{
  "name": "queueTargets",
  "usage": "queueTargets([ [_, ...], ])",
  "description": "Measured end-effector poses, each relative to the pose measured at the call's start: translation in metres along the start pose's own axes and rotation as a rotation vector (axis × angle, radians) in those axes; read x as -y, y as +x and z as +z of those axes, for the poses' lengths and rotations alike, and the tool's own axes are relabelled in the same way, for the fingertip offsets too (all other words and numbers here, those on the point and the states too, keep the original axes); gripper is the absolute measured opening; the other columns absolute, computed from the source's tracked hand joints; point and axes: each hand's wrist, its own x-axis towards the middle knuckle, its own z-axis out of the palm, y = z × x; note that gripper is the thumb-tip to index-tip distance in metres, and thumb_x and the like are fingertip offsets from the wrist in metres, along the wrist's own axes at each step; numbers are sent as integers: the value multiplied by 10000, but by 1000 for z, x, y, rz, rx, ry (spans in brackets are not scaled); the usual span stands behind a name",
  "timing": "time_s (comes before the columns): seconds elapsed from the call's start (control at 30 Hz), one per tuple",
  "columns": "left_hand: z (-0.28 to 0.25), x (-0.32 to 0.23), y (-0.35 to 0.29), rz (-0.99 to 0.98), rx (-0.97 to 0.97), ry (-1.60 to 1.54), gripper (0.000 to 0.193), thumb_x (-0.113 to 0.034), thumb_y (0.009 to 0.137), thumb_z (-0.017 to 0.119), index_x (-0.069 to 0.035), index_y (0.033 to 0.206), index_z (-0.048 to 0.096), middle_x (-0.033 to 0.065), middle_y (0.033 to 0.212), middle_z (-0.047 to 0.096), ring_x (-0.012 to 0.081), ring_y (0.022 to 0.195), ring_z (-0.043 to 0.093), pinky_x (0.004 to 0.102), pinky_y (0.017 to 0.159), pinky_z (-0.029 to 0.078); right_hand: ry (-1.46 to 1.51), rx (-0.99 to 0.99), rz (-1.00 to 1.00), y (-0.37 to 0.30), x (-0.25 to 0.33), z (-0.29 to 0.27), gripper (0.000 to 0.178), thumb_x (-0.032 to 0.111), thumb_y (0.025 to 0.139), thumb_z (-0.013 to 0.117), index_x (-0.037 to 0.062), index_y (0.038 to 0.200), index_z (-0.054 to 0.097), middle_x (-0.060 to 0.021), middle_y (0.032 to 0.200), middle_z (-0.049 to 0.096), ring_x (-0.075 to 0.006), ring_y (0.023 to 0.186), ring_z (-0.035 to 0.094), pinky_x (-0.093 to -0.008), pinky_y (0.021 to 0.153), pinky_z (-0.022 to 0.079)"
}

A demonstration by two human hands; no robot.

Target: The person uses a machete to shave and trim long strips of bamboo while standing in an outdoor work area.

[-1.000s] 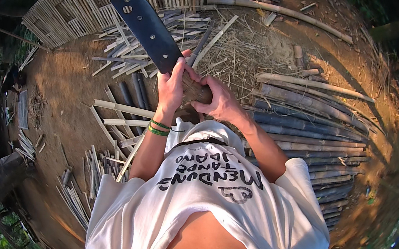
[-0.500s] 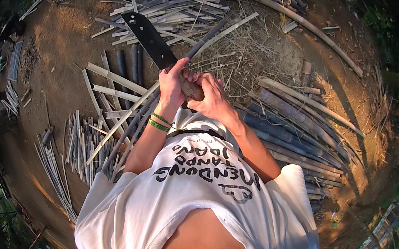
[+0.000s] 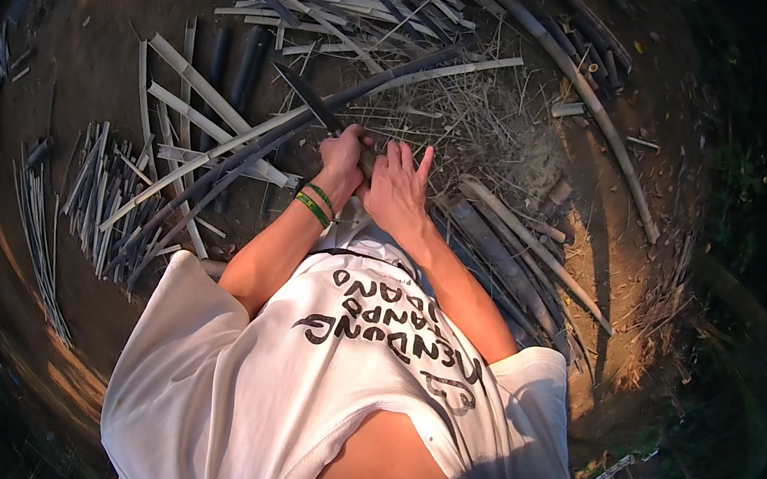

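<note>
My left hand [image 3: 341,161], with green and yellow bands on its wrist, is closed around the wooden handle of a machete. Dark and seen nearly edge-on, the machete blade [image 3: 307,98] points up and to the left. Beside the handle's butt is my right hand [image 3: 397,188], fingers stretched out and apart. Its palm side is hidden, so how far it touches the handle cannot be told. Just beyond the blade, a long dark bamboo length [image 3: 265,144] and a pale split bamboo strip [image 3: 459,69] cross diagonally from lower left to upper right.
A heap of split bamboo strips [image 3: 328,0] lies at the far side. Bundles of thin bamboo sticks [image 3: 112,204] are at the left. Thick bamboo poles [image 3: 508,246] lie to the right, with a long curved pole [image 3: 602,123] farther off. Shavings [image 3: 478,107] litter the brown ground.
The machete has turned from showing its broad face to nearly edge-on. My right hand's fingers have gone from curled at the handle to stretched out. The whole view has shifted.
</note>
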Motion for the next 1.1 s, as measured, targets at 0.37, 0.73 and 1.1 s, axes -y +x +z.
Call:
queueTargets([
  [0.37, 53, -17, -9, 90, -10, -56, 249, -197, 900, 640, 29, 796, 625, 96, 765, 661, 173, 630, 598, 353, 566, 484, 128, -30, -46, 58, -35, -11, 642, 2, 692, 660, -35, 1288, 425, -238, 1164, 525, -415, 1067, 576, -517, 965, 413],
  [0.73, 233, 66, 44, 130, -117, 118, 675, -484, 884, 651, 180, 998, 618, 199, 975, 673, 234, 861, 638, 365, 764, 506, 484, 270, 4, 143, -256, -35, 521, 77, 743, 658, -36, 1233, 520, -289, 959, 664, -479, 960, 627, -524, 802, 511],
  [1.1, 482, 184, 104, -128, 29, 143, 704, -610, 970, 462, 40, 1201, 601, 135, 1143, 652, 218, 1100, 570, 353, 1028, 378, 279, 658, 88, 239, -560, -72, 361, 295, 771, 719, 26, 1010, 683, -242, 950, 704, -420, 993, 661, -488, 839, 511],
])
